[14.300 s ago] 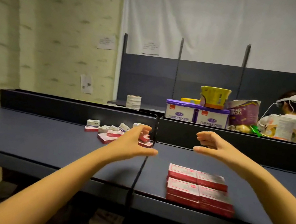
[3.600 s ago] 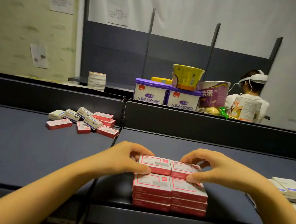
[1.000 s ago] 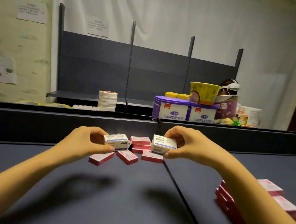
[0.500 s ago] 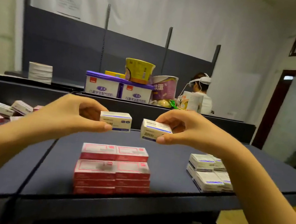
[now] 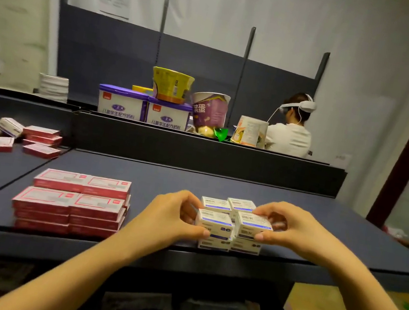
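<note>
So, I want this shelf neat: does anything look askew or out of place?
Yes. The loose boxes at far left lie scattered at odd angles, unlike the squared red stack. Behind, the purple cup leans tilted. The left hand and right hand each grip a white box.

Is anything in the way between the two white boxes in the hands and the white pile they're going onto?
Nothing visible. The left hand holds the left white box and the right hand the right white box, right on the front row of the white pile. The red pile lies apart, to the left.
</note>
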### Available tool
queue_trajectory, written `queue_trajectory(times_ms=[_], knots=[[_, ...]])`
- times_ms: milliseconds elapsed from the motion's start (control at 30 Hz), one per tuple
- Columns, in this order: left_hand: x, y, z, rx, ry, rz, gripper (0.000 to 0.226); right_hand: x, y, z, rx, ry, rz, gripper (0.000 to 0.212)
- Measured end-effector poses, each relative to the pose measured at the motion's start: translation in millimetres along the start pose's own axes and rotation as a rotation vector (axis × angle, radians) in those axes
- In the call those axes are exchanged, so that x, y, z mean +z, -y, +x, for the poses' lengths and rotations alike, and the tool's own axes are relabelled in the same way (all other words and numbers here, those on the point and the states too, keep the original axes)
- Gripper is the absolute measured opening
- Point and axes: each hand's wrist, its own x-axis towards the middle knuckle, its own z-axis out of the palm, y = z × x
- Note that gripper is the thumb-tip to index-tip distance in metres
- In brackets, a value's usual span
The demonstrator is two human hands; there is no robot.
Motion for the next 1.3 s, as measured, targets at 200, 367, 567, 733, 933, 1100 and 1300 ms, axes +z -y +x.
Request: queue_trajectory(times_ms=[200, 367, 567, 733, 933, 1100, 1300], knots=[[24, -2, 2, -0.009, -0.114, 0.055, 0.042, 8, -19, 4, 0.008, -0.049, 0.070, 0.038], [32, 0, 2, -0.012, -0.149, 0.058, 0.035, 16, -21, 5, -0.018, -0.110, 0.097, 0.039], [35, 4, -3, -0.031, -0.153, 0.051, 0.036, 18, -19, 2, -0.034, -0.116, 0.056, 0.048], [8, -5, -11, 0.046, -0.125, 0.053, 0.049, 20, 12, 8, -0.109, -0.221, 0.085, 0.073], [-67, -3, -22, 0.012, -0.114, 0.177, 0.065, 47, 88, 43, -0.291, -0.069, 0.161, 0.080], [-156, 34, -46, -0.079, -0.144, 0.269, 0.070, 84, 142, 84, -0.322, 0.015, 0.180, 0.072], [-258, 108, -79, -0.164, -0.216, 0.271, 0.068, 139, 216, 130, -0.358, 0.061, 0.224, 0.071]])
